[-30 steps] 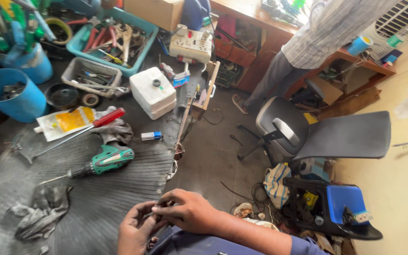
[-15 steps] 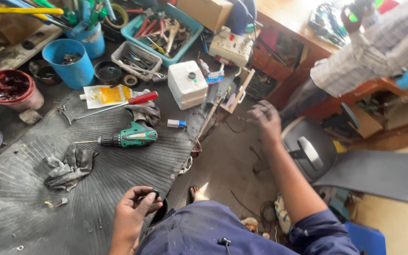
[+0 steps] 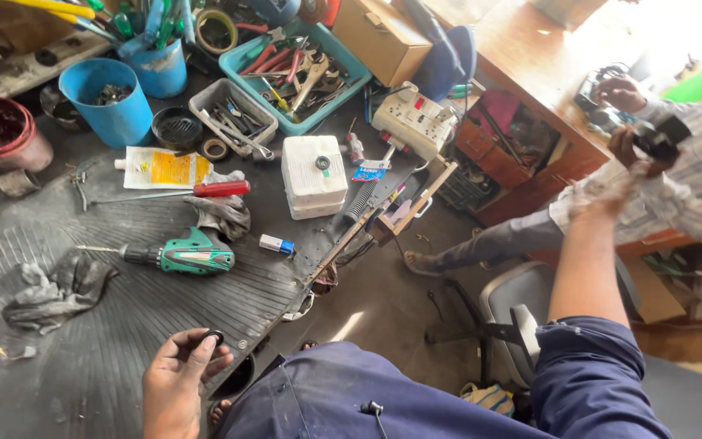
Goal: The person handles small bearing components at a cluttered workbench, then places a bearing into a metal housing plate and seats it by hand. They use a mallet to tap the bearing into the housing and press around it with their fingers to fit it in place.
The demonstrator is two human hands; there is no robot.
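My left hand (image 3: 174, 382) is low over the front edge of the black ribbed bench mat (image 3: 83, 358). It pinches a small black ring (image 3: 214, 336) between thumb and fingertips. My right arm, in a blue sleeve, stretches up and to the right. My right hand (image 3: 607, 203) is blurred, close to another person's striped clothing, and I cannot see whether it holds anything. That person's hands (image 3: 639, 134) hold a small black object. A green cordless drill (image 3: 192, 258) lies on the mat just beyond my left hand.
On the bench lie a grey rag (image 3: 58, 289), a red-handled screwdriver (image 3: 221, 189), a white box (image 3: 312, 175), a teal tray of tools (image 3: 298, 69), blue buckets (image 3: 107, 102) and a white power strip (image 3: 416, 122). A grey chair (image 3: 522, 309) stands at the right.
My right hand has left my left hand and swung out to the right and up, towards the other person. My left hand keeps the ring near the bench edge.
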